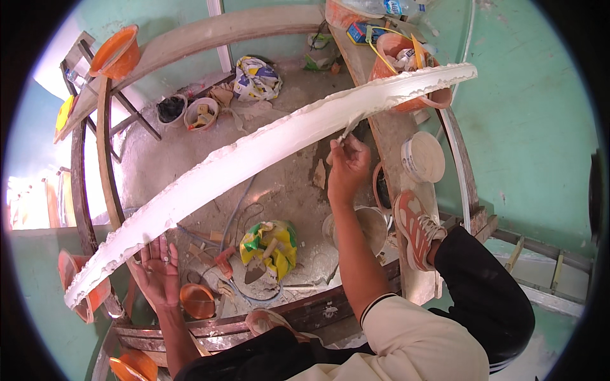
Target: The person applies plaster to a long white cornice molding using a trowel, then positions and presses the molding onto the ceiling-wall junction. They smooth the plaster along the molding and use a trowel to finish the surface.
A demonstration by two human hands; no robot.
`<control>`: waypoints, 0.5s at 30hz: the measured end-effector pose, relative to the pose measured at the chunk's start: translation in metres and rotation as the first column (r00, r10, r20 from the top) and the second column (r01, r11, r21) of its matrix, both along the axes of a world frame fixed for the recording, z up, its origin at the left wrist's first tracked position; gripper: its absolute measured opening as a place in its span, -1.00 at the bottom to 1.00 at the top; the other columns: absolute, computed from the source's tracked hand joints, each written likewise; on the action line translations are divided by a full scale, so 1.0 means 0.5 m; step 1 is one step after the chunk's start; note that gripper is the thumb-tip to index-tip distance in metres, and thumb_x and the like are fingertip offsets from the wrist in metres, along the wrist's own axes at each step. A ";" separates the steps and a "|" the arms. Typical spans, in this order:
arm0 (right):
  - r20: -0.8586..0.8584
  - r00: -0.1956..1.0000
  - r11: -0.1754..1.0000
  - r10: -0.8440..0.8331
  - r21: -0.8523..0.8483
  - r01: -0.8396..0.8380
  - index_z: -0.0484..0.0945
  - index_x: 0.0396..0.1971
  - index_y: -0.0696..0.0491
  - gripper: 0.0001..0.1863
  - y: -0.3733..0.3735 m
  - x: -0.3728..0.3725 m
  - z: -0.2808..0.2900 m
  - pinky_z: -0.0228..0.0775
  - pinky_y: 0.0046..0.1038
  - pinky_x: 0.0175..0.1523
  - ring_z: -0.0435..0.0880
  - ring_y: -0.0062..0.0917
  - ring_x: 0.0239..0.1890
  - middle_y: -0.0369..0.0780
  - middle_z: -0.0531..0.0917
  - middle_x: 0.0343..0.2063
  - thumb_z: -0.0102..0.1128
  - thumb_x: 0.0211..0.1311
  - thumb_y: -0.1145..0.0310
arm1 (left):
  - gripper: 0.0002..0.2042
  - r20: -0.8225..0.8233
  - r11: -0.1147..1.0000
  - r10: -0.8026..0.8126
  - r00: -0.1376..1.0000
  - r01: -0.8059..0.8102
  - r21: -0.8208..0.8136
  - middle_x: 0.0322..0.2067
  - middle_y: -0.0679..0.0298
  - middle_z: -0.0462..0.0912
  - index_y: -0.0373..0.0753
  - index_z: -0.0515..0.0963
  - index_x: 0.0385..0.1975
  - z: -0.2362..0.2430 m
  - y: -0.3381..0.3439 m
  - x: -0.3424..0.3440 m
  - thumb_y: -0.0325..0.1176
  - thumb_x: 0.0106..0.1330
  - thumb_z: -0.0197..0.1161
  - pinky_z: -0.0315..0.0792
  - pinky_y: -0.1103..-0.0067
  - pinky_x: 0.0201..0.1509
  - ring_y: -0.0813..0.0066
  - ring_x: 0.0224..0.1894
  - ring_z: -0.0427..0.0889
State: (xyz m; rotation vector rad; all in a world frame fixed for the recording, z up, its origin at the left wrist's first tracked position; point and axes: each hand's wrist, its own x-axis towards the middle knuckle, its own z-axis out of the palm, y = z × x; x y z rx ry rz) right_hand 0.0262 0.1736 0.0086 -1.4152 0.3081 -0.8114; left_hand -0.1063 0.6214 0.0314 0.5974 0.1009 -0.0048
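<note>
One long, curved white strip (273, 143) with ragged edges slants above the floor (152, 159), from an orange tub (98, 295) at lower left to an orange bucket (387, 54) at upper right. The right hand (349, 162) has a closed grip on a small tool (347, 131), its blade at the strip's lower edge. Near the strip's lower-left end, the left hand (160, 273) is palm up, its grip wide; whether it touches the strip, I cannot tell. A white tub (424, 157) sits on the plank (391, 140) at right.
</note>
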 end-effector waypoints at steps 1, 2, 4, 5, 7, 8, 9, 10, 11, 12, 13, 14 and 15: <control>-0.001 1.000 1.000 -0.004 -0.003 0.004 0.46 -0.02 0.17 -0.69 0.009 0.011 -0.007 0.43 -0.62 -0.29 0.54 -0.71 -0.35 -0.26 0.61 -0.29 0.36 0.33 0.55 | -0.26 0.000 1.000 -0.004 1.000 0.004 0.000 0.41 0.01 0.34 -0.26 0.16 0.48 0.003 -0.001 0.002 0.10 0.48 0.17 0.24 0.16 0.53 0.14 0.46 0.31; -0.002 1.000 1.000 -0.008 -0.007 0.008 0.45 -0.04 0.16 -0.70 0.019 0.017 -0.013 0.40 -0.63 -0.32 0.52 -0.72 -0.37 -0.27 0.60 -0.32 0.36 0.33 0.55 | -0.25 0.001 1.000 -0.007 1.000 0.007 0.000 0.41 0.01 0.34 -0.26 0.16 0.48 0.005 -0.003 0.003 0.10 0.48 0.17 0.24 0.15 0.53 0.14 0.46 0.31; -0.023 1.000 0.999 0.014 -0.031 -0.015 0.45 -0.06 0.16 -0.71 0.047 0.005 -0.032 0.41 -0.62 -0.33 0.52 -0.72 -0.38 -0.26 0.60 -0.31 0.36 0.32 0.56 | -0.25 -0.002 1.000 0.002 1.000 -0.002 0.002 0.40 0.00 0.34 -0.27 0.16 0.48 0.011 -0.006 0.002 0.10 0.47 0.18 0.24 0.15 0.53 0.14 0.46 0.31; -0.035 0.999 0.999 0.028 -0.043 -0.029 0.45 -0.07 0.16 -0.72 0.061 -0.004 -0.043 0.42 -0.62 -0.33 0.52 -0.71 -0.38 -0.25 0.60 -0.30 0.36 0.32 0.57 | -0.24 -0.005 1.000 0.013 1.000 -0.013 0.003 0.40 0.00 0.34 -0.27 0.16 0.48 0.014 -0.007 0.001 0.10 0.47 0.18 0.24 0.15 0.53 0.14 0.46 0.32; -0.032 0.997 0.994 0.064 -0.085 -0.067 0.46 -0.06 0.17 -0.71 0.077 -0.025 -0.066 0.44 -0.62 -0.32 0.54 -0.71 -0.35 -0.24 0.60 -0.28 0.36 0.31 0.58 | -0.24 -0.010 1.000 0.016 1.000 -0.016 -0.004 0.40 0.00 0.35 -0.28 0.16 0.48 0.013 -0.009 0.000 0.11 0.46 0.19 0.24 0.15 0.53 0.14 0.46 0.32; -0.031 0.996 0.991 0.081 -0.106 -0.084 0.46 -0.05 0.17 -0.71 0.082 -0.037 -0.078 0.46 -0.62 -0.31 0.55 -0.70 -0.34 -0.24 0.60 -0.26 0.36 0.31 0.58 | -0.24 -0.006 1.000 0.012 1.000 -0.012 -0.011 0.40 0.00 0.35 -0.28 0.16 0.48 0.011 -0.010 0.002 0.11 0.46 0.19 0.24 0.15 0.53 0.14 0.46 0.32; -0.030 0.996 0.993 0.088 -0.071 -0.090 0.48 -0.07 0.20 -0.72 0.095 -0.045 -0.082 0.49 -0.59 -0.24 0.58 -0.67 -0.28 -0.22 0.62 -0.24 0.37 0.30 0.56 | -0.23 -0.001 1.000 0.010 1.000 -0.010 -0.016 0.40 -0.01 0.35 -0.28 0.17 0.48 0.010 -0.010 0.003 0.12 0.46 0.19 0.24 0.15 0.53 0.14 0.45 0.33; -0.028 0.995 0.995 0.095 -0.038 -0.096 0.51 -0.09 0.22 -0.73 0.107 -0.053 -0.083 0.52 -0.56 -0.17 0.61 -0.64 -0.22 -0.21 0.64 -0.21 0.39 0.30 0.55 | -0.23 0.006 1.000 0.005 1.000 -0.004 -0.016 0.40 0.00 0.35 -0.28 0.17 0.47 0.011 -0.011 0.004 0.12 0.45 0.20 0.24 0.15 0.53 0.14 0.45 0.33; -0.025 0.995 0.995 0.100 -0.004 -0.100 0.53 -0.11 0.25 -0.74 0.115 -0.063 -0.083 0.55 -0.52 -0.09 0.64 -0.62 -0.17 -0.20 0.66 -0.19 0.40 0.29 0.53 | -0.22 0.013 1.000 -0.002 1.000 0.003 -0.015 0.40 0.00 0.35 -0.28 0.17 0.47 0.012 -0.013 0.005 0.12 0.44 0.21 0.23 0.15 0.53 0.15 0.45 0.33; -0.067 0.992 0.988 0.109 -0.106 -0.116 0.53 -0.10 0.25 -0.74 0.119 -0.074 -0.084 0.55 -0.52 -0.08 0.65 -0.60 -0.16 -0.21 0.66 -0.19 0.39 0.30 0.53 | -0.22 0.020 1.000 -0.009 1.000 0.009 -0.015 0.40 0.00 0.35 -0.28 0.18 0.47 0.013 -0.014 0.005 0.13 0.44 0.21 0.23 0.15 0.54 0.15 0.46 0.33; -0.110 0.987 0.969 0.113 -0.205 -0.134 0.54 -0.09 0.24 -0.75 0.122 -0.086 -0.083 0.56 -0.51 -0.08 0.66 -0.59 -0.15 -0.22 0.67 -0.19 0.38 0.31 0.53 | -0.22 0.014 1.000 -0.005 1.000 0.005 -0.013 0.40 0.00 0.35 -0.28 0.18 0.47 0.010 -0.011 0.004 0.13 0.43 0.22 0.23 0.15 0.53 0.15 0.46 0.33; -0.153 0.982 0.941 0.112 -0.302 -0.155 0.54 -0.09 0.24 -0.76 0.124 -0.101 -0.083 0.56 -0.50 -0.07 0.68 -0.58 -0.14 -0.23 0.68 -0.19 0.37 0.32 0.53 | -0.21 0.007 1.000 -0.001 1.000 0.002 -0.011 0.41 0.00 0.35 -0.28 0.18 0.47 0.004 -0.005 0.002 0.13 0.43 0.23 0.23 0.15 0.53 0.16 0.46 0.33; -0.160 0.978 0.931 0.134 -0.318 -0.180 0.55 -0.07 0.23 -0.76 0.129 -0.120 -0.078 0.56 -0.49 -0.04 0.68 -0.56 -0.13 -0.24 0.68 -0.19 0.35 0.35 0.50 | -0.20 0.003 1.000 0.005 1.000 -0.005 -0.012 0.41 0.00 0.34 -0.28 0.18 0.47 0.000 -0.001 0.001 0.14 0.42 0.24 0.23 0.15 0.53 0.16 0.46 0.33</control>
